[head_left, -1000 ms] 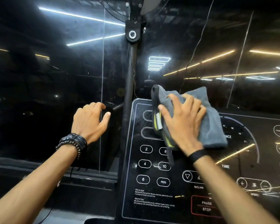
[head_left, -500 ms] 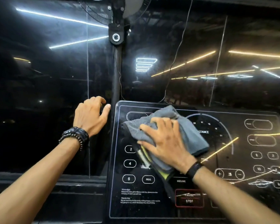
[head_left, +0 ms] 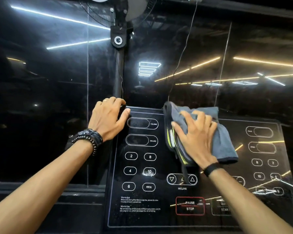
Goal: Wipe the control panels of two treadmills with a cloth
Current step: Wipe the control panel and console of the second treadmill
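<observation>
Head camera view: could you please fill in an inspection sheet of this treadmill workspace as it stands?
Surface: control panel, glossy black, white specks near the warning text.
Job's things: grey cloth with yellow-green trim, flat on the panel's upper middle.
Clutter: nothing seen.
Grippers: right hand spread flat on the cloth; left hand grips the panel's top-left corner.
Cables: thin cord hanging behind the panel.
Surroundings: fan pole, dark reflective wall with light-strip reflections.
</observation>
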Available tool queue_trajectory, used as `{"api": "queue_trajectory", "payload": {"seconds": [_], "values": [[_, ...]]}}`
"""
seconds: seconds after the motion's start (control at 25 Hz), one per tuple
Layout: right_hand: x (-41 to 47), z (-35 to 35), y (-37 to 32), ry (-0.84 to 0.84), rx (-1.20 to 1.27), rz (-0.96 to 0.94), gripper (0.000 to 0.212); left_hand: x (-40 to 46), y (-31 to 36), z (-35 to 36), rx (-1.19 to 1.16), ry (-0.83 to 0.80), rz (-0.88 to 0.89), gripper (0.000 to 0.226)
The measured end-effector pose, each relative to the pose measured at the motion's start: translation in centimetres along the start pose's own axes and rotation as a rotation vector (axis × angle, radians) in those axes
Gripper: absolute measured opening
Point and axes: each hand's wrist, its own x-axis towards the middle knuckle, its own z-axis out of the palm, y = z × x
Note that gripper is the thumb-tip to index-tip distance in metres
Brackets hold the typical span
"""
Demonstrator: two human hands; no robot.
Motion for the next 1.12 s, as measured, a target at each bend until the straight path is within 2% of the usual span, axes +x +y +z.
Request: {"api": "queue_trajectory", "payload": {"seconds": [0.04, 0.08, 0.2, 0.24, 0.28, 0.36, 0.44, 0.52, 0.64, 0.68, 0.76, 0.88, 0.96, 1.04, 1.12], "values": [[0.6, 0.3, -1.4, 0.007, -0.034, 0.102, 0.048, 0.4, 0.6, 0.4, 0.002, -0.016, 0.022, 0.050], [-0.1, 0.4, -2.8, -0.008, -0.055, 0.102, 0.047, 0.8, 1.4, 0.9, -0.004, -0.035, 0.033, 0.052], [-4.9, -0.2, -1.1, -0.065, 0.017, -0.215, 0.044, 1.9, 3.9, 2.2, 0.019, -0.109, 0.056, 0.056], [-5.3, -0.8, 1.2, -0.058, 0.027, -0.238, 0.045, 2.0, 4.6, 2.5, 0.052, -0.137, 0.063, 0.057], [-4.6, -0.9, 3.2, -0.031, 0.006, -0.179, 0.047, 2.0, 5.0, 2.9, 0.109, -0.151, 0.068, 0.056], [-0.8, -0.5, 4.5, -0.005, -0.055, 0.062, 0.051, 1.6, 5.6, 3.7, 0.213, -0.139, 0.079, 0.051], [2.1, 0.1, 2.1, -0.019, -0.073, 0.157, 0.050, 1.7, 5.7, 3.9, 0.236, -0.133, 0.077, 0.049], [0.3, 0.3, 0.2, -0.029, -0.034, -0.005, 0.048, 1.5, 5.4, 4.0, 0.220, -0.112, 0.082, 0.049], [-4.8, -0.9, 3.5, -0.012, 0.019, -0.236, 0.044, 1.4, 5.3, 4.1, 0.217, -0.086, 0.085, 0.049], [-4.7, -1.1, 5.3, 0.008, 0.017, -0.220, 0.044, 1.4, 5.4, 4.2, 0.225, -0.089, 0.079, 0.049], [-1.6, -0.8, 7.4, 0.018, -0.015, -0.050, 0.047, 1.4, 5.7, 4.2, 0.235, -0.097, 0.067, 0.048], [1.9, -0.1, 5.2, 0.007, -0.078, 0.130, 0.048, 1.5, 5.7, 4.3, 0.231, -0.099, 0.065, 0.048], [0.2, 0.0, 4.0, 0.013, -0.058, 0.045, 0.047, 1.4, 5.5, 4.3, 0.219, -0.076, 0.070, 0.049], [-3.6, -0.5, 5.8, 0.006, -0.052, -0.078, 0.047, 1.4, 5.5, 4.3, 0.200, -0.078, 0.077, 0.049], [-4.5, -1.3, 9.3, 0.027, -0.075, -0.042, 0.050, 1.4, 5.7, 4.2, 0.211, -0.078, 0.066, 0.049]]}}
